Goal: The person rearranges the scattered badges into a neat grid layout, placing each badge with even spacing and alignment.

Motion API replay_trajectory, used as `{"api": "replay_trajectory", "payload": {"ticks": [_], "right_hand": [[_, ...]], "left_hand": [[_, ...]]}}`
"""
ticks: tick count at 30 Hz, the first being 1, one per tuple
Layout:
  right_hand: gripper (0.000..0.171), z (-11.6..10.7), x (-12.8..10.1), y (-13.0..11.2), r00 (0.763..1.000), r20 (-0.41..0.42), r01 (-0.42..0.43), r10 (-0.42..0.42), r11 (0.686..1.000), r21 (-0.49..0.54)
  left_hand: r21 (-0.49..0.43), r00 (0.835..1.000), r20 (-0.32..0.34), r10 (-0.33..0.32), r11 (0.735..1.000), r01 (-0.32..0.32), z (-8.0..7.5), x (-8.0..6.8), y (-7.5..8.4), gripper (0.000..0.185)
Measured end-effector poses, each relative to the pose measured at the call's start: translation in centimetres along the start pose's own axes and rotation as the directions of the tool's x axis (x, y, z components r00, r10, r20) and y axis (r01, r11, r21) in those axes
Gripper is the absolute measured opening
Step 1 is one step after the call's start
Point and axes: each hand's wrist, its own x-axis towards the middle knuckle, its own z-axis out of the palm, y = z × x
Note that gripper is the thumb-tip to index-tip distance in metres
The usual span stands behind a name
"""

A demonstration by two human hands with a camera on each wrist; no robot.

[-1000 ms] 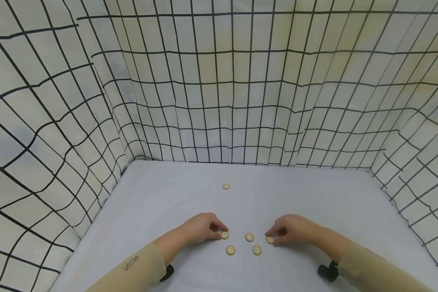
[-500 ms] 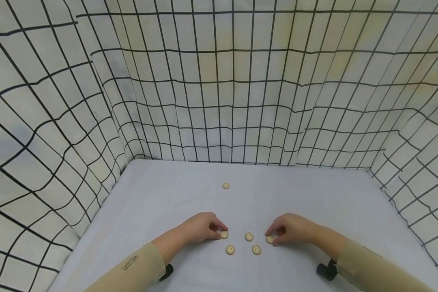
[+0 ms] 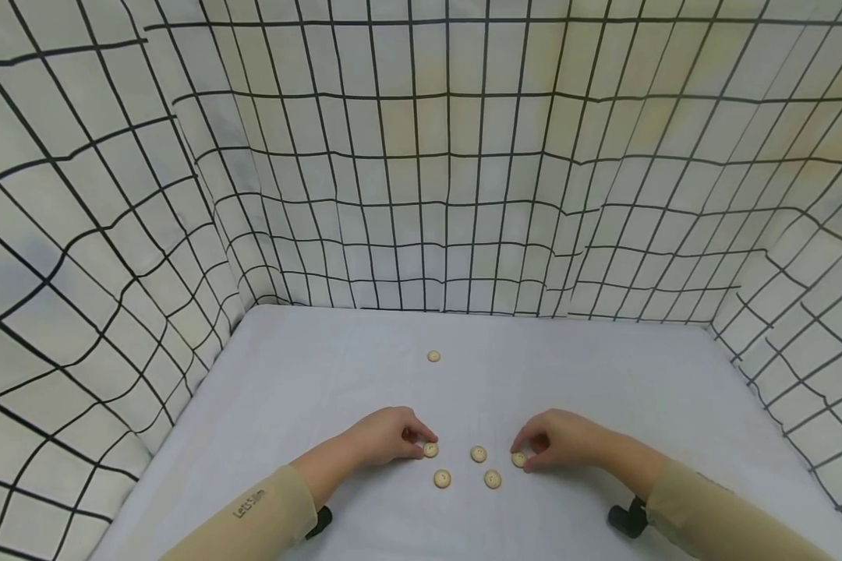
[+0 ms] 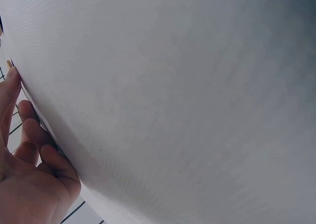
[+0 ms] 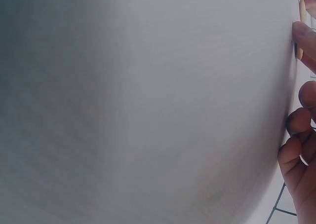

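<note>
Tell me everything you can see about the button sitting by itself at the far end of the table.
The lone button is small, round and cream, perhaps wood or plastic; its holes are too small to make out. It lies flat on the white tablecloth, apart from the five other buttons and beyond both hands, toward the checked backdrop. Nothing touches it.

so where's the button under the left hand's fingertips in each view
Head: the button lies low and centre-left on the white tabletop, at the fingertips of the left hand.
Left wrist: only a tan sliver at the far left edge, above the fingertips; probably this button.
Right wrist: not in it; the tan edge at top right is probably the right hand's own button.
Shared landmark: the white tabletop fills both wrist views.
</note>
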Motion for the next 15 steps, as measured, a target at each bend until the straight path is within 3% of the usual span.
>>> {"api": "replay_trajectory", "payload": {"ticks": [15], "right_hand": [[0.02, -0.05, -0.03, 0.01, 0.999, -0.031, 0.016, -0.016, 1.0, -0.009]], "left_hand": [[-0.008, 1.0, 0.002, -0.016, 1.0, 0.016, -0.27, -0.22, 0.3, 0.022]]}}
